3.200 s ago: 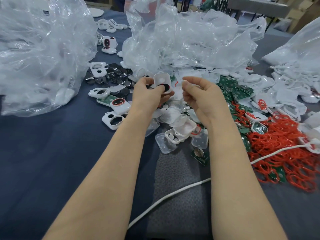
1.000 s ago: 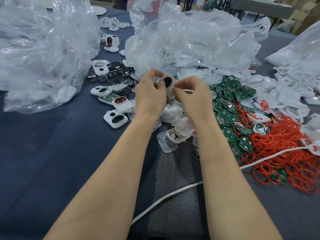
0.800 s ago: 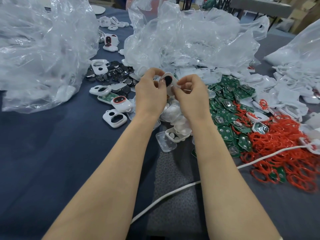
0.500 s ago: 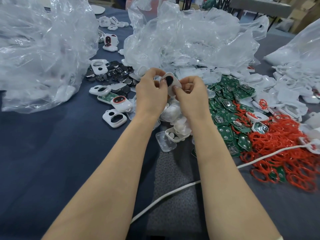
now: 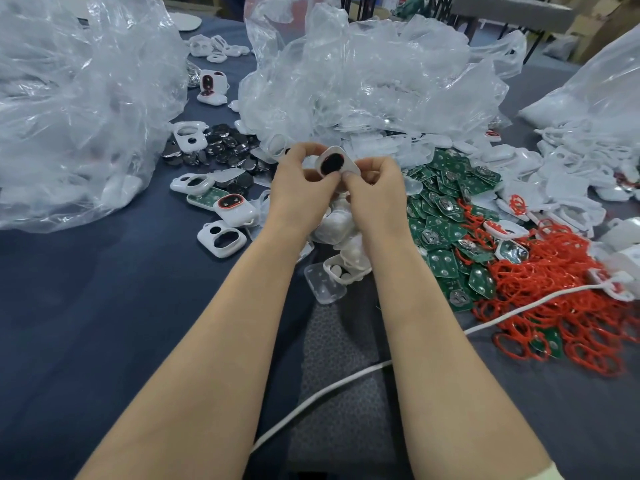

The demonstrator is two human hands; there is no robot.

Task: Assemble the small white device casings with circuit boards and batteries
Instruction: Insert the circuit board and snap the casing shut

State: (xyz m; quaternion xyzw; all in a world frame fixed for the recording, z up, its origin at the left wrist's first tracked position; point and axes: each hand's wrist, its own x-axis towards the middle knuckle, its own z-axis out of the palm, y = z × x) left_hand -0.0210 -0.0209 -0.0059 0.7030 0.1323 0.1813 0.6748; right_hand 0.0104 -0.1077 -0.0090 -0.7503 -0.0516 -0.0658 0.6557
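Note:
A small white casing [image 5: 334,163] with a dark oval window is held up between both hands above the table's middle. My left hand [image 5: 300,188] grips its left side with curled fingers. My right hand [image 5: 375,188] pinches its right lower edge. Green circuit boards [image 5: 443,216] lie in a heap just right of my hands. Loose white casings [image 5: 221,239] with open windows lie to the left. Dark round batteries [image 5: 221,150] are piled further back on the left.
Big crumpled clear plastic bags [image 5: 363,74] stand behind my hands, and another bag [image 5: 76,98] at the left. Red rubber rings [image 5: 571,299] spread at the right. A white cable [image 5: 332,386] crosses the dark table cloth [image 5: 104,306] near me. White parts [image 5: 571,168] pile at the far right.
My hands came together from apart, and the right hand now pinches the casing that the left was holding. Over the last second they have barely shifted.

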